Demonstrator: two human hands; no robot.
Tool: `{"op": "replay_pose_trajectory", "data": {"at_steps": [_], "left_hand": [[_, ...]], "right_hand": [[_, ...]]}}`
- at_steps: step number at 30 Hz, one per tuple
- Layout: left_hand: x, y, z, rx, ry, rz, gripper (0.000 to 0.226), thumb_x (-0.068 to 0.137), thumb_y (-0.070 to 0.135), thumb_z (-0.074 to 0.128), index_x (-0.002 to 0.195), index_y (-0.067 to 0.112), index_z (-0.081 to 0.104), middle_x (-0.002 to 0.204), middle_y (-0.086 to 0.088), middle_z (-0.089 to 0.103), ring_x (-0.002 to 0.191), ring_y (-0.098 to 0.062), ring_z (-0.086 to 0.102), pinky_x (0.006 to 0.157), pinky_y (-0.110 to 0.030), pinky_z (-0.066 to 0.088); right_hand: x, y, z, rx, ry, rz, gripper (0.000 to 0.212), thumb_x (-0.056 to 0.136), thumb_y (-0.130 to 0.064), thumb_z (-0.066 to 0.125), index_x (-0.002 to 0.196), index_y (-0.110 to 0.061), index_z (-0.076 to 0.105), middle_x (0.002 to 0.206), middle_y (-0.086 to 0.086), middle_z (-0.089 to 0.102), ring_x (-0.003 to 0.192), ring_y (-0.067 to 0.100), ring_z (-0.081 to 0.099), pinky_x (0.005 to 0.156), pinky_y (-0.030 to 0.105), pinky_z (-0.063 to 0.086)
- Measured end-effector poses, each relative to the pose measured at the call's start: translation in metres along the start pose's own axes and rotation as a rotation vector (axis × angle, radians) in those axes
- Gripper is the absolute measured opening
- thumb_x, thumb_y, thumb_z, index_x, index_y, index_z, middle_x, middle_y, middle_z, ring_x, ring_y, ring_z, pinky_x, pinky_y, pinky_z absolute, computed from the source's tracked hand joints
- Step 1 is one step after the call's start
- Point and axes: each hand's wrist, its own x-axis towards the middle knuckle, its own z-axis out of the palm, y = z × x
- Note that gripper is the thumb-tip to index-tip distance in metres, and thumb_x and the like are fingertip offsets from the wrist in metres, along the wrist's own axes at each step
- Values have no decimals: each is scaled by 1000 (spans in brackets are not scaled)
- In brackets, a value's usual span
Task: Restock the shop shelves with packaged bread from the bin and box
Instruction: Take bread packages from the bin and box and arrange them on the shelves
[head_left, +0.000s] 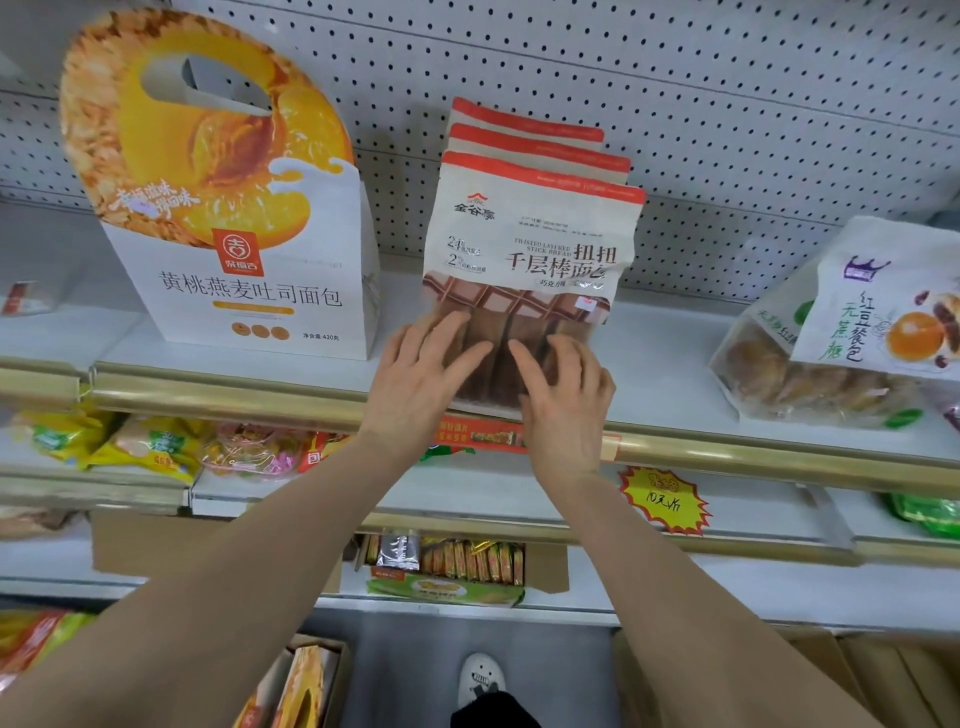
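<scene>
Pressing left hand (415, 384) and right hand (563, 405), fingers straight and a bit spread, flat on the front "Twisted Layered Stick Bread" bag (530, 249), upright mid top shelf (675, 358), two more bags (524, 132) behind, right of the 黄桃燕麦吐司面包 box (249, 291) marked 420克.

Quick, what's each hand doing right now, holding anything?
Left hand: open, fingers laid flat against the front stick bread bag.
Right hand: open, fingers flat on the same bag.
</scene>
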Motion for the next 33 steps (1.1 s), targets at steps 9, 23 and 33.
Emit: {"op": "replay_pose_trajectory", "data": {"at_steps": [9, 23, 33], "left_hand": [[15, 0, 13, -31, -18, -45, 95, 45, -13, 74, 130, 24, 51, 138, -14, 31, 120, -41, 36, 96, -53, 40], [41, -7, 28, -67, -7, -78, 67, 67, -4, 40, 127, 20, 57, 136, -19, 41, 117, -41, 36, 93, -54, 44], [56, -12, 40, -82, -88, -98, 74, 65, -8, 36, 131, 18, 54, 140, -18, 38, 120, -46, 37, 91, -56, 48]], "right_hand": [[15, 13, 19, 84, 15, -39, 83, 61, 8, 81, 133, -23, 56, 131, 18, 47, 124, 36, 36, 94, 52, 44], [41, 26, 42, 100, 6, -65, 82, 64, 11, 77, 135, -23, 53, 133, 17, 46, 123, 36, 37, 96, 50, 45], [58, 33, 55, 151, -54, -81, 90, 61, 25, 64, 139, -17, 52, 134, 20, 48, 122, 36, 35, 95, 47, 50]]}}
